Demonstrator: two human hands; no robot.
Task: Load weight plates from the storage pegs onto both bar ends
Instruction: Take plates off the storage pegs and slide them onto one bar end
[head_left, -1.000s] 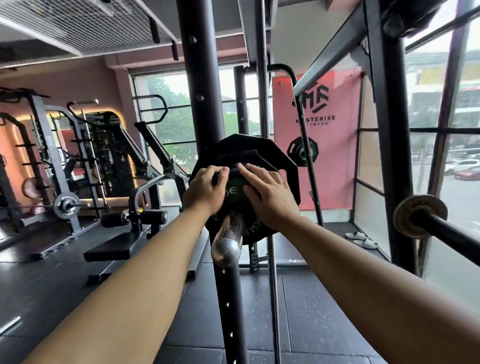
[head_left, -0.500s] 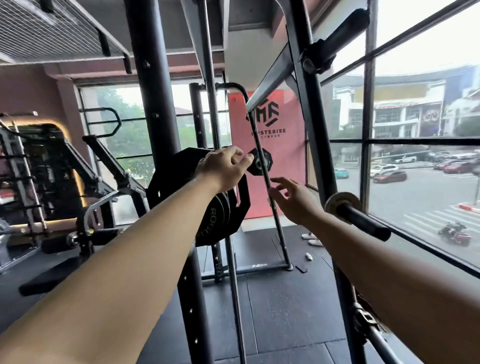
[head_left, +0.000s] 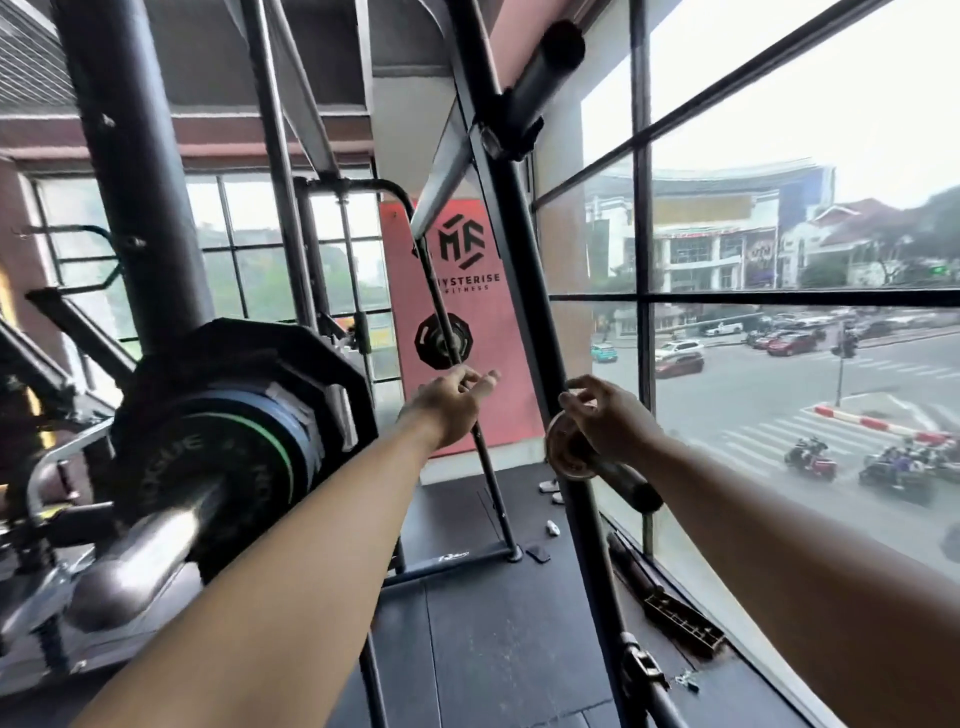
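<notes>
The barbell sleeve (head_left: 140, 561) juts toward me at lower left, chrome and blurred. On it sit a big black plate (head_left: 322, 374), a blue plate (head_left: 306, 421) and a black plate with a green ring (head_left: 234, 467). My left hand (head_left: 449, 402) hangs in the air right of these plates, fingers relaxed, holding nothing. My right hand (head_left: 610, 418) is just above a short storage peg (head_left: 623, 486) with a rusty round flange (head_left: 566, 454) on the rack upright (head_left: 519, 270). Its fingers curl loosely at the flange's rim; contact is unclear. A small black plate (head_left: 441, 340) hangs on a far peg.
A second bare peg (head_left: 545, 67) sticks out high on the same upright. A thick black post (head_left: 135, 208) rises behind the loaded plates. Large windows (head_left: 779, 364) line the right side. Black rubber flooring (head_left: 493, 623) lies below, with a metal bracket (head_left: 685, 626) on the sill.
Both hands have left the loaded plates. My view has turned right; the right hand has reached the peg's flange and the left hand now floats free past the plates.
</notes>
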